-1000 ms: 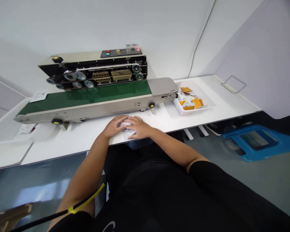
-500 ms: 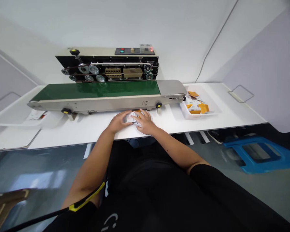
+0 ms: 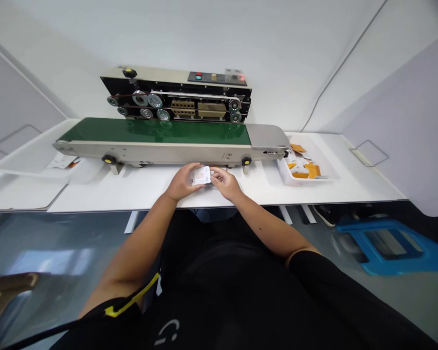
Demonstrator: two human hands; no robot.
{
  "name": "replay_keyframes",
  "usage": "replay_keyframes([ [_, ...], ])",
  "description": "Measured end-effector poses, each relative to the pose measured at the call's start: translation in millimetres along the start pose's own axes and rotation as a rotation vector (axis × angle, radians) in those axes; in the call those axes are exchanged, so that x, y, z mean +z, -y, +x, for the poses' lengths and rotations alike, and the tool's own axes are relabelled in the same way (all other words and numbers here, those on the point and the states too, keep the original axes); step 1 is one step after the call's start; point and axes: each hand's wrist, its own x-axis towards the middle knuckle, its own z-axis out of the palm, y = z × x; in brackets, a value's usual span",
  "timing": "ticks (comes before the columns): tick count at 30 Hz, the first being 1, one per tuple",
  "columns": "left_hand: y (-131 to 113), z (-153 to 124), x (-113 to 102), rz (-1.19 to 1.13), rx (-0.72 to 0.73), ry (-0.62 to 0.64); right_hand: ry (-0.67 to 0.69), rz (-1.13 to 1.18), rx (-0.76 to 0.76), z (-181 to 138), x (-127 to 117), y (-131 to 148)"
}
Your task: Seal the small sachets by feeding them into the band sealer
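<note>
White packet pinched between the left hand and right hand over the table, green-belted band sealer at twelve o'clock, white tray of orange-and-white packets at two o'clock.

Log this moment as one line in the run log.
left hand: grips white packet | right hand: pinches packet edge | nearby: green conveyor belt of band sealer | to right: white tray of orange-and-white sachets

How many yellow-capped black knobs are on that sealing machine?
3 knobs: one on top of the band sealer at its left end, two on the conveyor's front rail, left and right. Others could be hidden behind.
</note>
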Motion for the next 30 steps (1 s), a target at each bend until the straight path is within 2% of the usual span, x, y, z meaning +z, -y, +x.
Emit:
replay_keyframes([
  [2, -1, 1, 2, 0.084, 0.049, 0.062, 0.041, 0.085, 0.088, 8, 2, 3],
  [5, -6, 2, 4, 0.122, 0.154, 0.142, 0.165, 0.003, 0.152, 20, -9, 13],
  [8, -11, 1, 1, 0.148, 0.197, 0.147, 0.343, -0.010, 0.240, 33, -41, 31],
  [10, -14, 1, -3, 0.173, 0.174, 0.111, 0.360, 0.077, 0.283, 44, -72, 44],
  [12, -14, 2, -6, 0.194, 0.131, 0.098, 0.187, 0.180, 0.281, 61, -104, 55],
  [15, -11, 6, -6, 0.201, 0.104, 0.140, -0.323, 0.285, 0.259, 93, -145, 62],
  [17, -9, 8, -4, 0.188, 0.125, 0.155, -0.555, 0.338, 0.274, 114, -160, 59],
  [19, -6, 10, -1, 0.179, 0.143, 0.154, -0.596, 0.392, 0.325, 132, -165, 55],
  [25, 5, 9, 4, 0.213, 0.102, 0.175, -0.405, 0.418, 0.494, 167, -152, 51],
  [27, 8, 8, 6, 0.219, 0.074, 0.181, -0.399, 0.271, 0.443, 165, -150, 53],
  [30, 11, 7, 7, 0.217, 0.014, 0.187, -0.538, -0.121, 0.206, 137, -139, 55],
])
